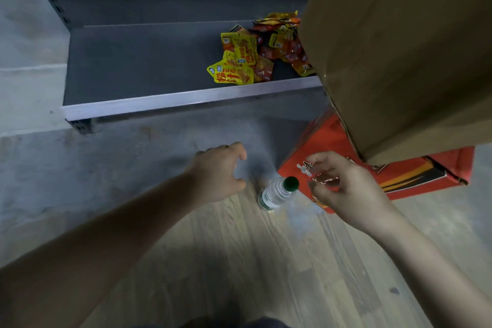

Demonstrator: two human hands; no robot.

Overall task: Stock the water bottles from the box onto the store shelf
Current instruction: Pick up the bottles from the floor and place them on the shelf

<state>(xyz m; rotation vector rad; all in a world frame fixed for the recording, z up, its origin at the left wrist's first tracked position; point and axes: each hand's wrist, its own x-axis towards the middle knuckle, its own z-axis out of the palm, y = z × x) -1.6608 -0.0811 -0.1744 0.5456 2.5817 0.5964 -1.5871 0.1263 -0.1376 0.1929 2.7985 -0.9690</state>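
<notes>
Head view shows left hand (218, 172) and right hand (343, 189) loosely spread, holding nothing, with the green-capped water bottle (277, 192) standing between them.

— What colours have you got down there?

— A clear water bottle (274, 193) with a dark green cap (291, 184) and a green band low on its label, on pale wood-grain floor (239, 261).

— To the right?

— A bright red box (415, 176) with black and orange stripes and white print. Above it, a plain brown cardboard box (404, 42).

— And farther off?

— A dark grey shelf (138, 61) with a pale, silvery front strip. On it, snack packets (255, 53), yellow and red-orange with red lettering.
</notes>
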